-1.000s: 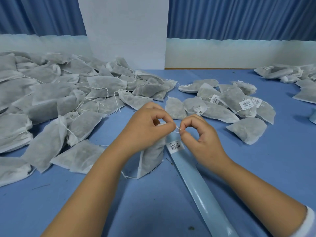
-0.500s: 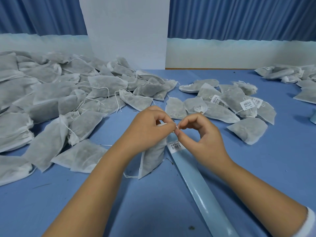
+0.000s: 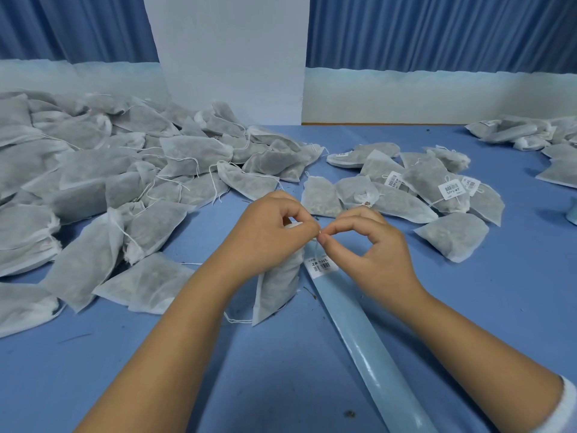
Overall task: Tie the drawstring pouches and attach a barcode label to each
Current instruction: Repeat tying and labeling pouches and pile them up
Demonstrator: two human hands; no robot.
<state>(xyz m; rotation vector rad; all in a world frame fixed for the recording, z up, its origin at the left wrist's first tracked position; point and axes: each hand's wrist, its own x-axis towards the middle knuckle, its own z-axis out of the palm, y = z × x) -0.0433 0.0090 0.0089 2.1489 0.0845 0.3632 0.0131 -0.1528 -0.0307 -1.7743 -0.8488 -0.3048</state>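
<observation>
Pouch [image 3: 278, 289] upright on worktop [image 3: 281, 370], centre, gripped at neck by left hand [image 3: 268, 232]. Right hand [image 3: 368, 245] pinching drawstring [image 3: 318, 249] against left fingertips. Barcode label [image 3: 321, 265] dangling below. Judged light, soft, limp; thread thin, slippery. Best hold: gathered neck.

Your left hand [image 3: 268, 237] hides the neck of the pouch [image 3: 278, 285] it grips. The drawstring [image 3: 316, 250] pinched by your right hand [image 3: 371, 248] is too thin to trace. Print on the label [image 3: 321, 265] is unreadably small.
</observation>
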